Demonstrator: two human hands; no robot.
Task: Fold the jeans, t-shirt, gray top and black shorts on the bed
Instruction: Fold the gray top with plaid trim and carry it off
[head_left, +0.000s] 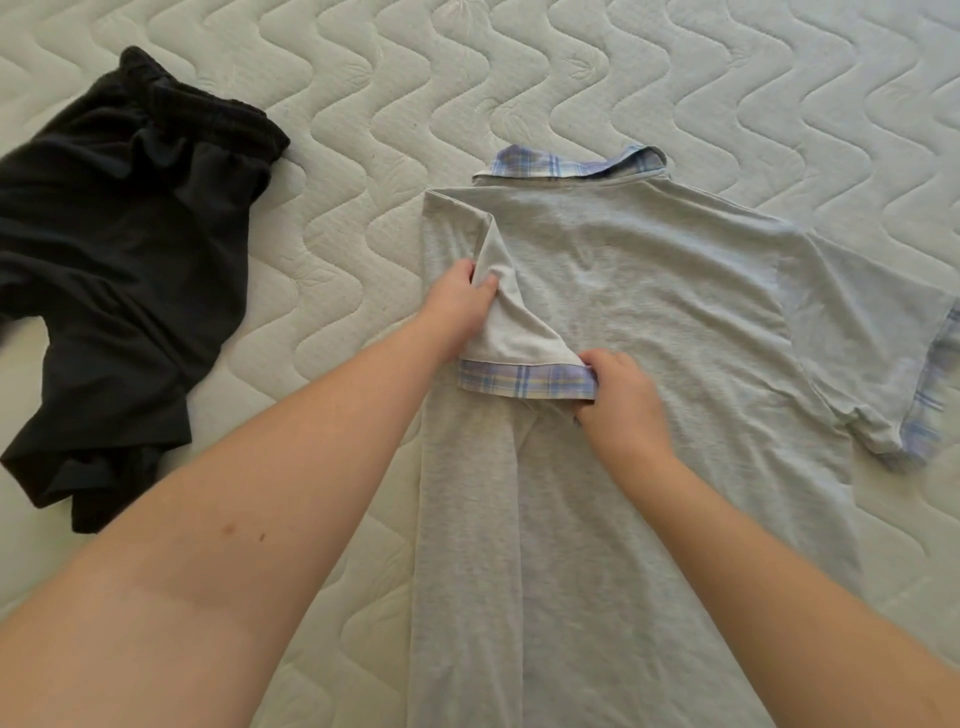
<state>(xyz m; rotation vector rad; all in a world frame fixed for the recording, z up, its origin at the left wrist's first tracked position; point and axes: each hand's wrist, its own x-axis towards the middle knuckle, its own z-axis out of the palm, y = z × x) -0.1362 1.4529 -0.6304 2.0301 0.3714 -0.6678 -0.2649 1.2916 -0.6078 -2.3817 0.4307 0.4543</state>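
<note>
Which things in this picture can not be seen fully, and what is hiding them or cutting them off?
- Gray top, head view: its lower hem runs off the bottom edge; its front lies face down on the mattress.
- Black shorts: the left part is cut off by the left edge.
- Folded-in sleeve: partly covered by the left hand and right hand.
- Jeans and t-shirt: not in view.
</note>
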